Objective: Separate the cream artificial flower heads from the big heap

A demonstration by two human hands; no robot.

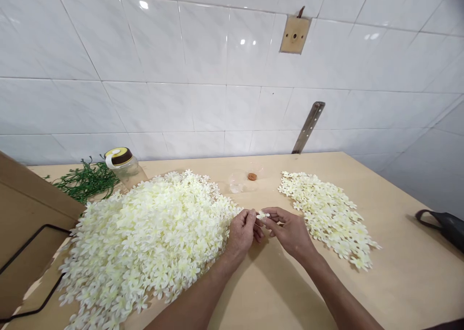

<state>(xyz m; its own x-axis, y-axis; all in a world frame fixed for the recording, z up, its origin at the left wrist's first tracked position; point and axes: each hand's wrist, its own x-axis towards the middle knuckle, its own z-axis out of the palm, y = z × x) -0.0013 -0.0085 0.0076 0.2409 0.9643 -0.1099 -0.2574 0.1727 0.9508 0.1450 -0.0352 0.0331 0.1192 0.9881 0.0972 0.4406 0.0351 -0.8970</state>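
Observation:
Small white artificial flower petals point(262, 215) are pinched between my two hands, above the table's middle. My left hand point(242, 229) is closed, thumb against the fingers, at the left side of the flower. From the other side, the thumb and fingertips of my right hand point(288, 229) grip it. Whether it is a single flower or several stacked together, I cannot tell. A large heap of loose white-yellow flowers point(155, 228) lies to the left, close to my left wrist. To the right, a flatter spread of similar flowers point(331, 214) lies near my right hand.
A clear bottle point(129, 170) with a yellow-brown lid and green plastic stems point(87, 179) stand behind the heap. Beyond my hands lie a brown round piece point(252, 176) and clear plastic bits point(237, 184). A cardboard box point(32, 223) is at left, a black strapped item point(444, 223) at right.

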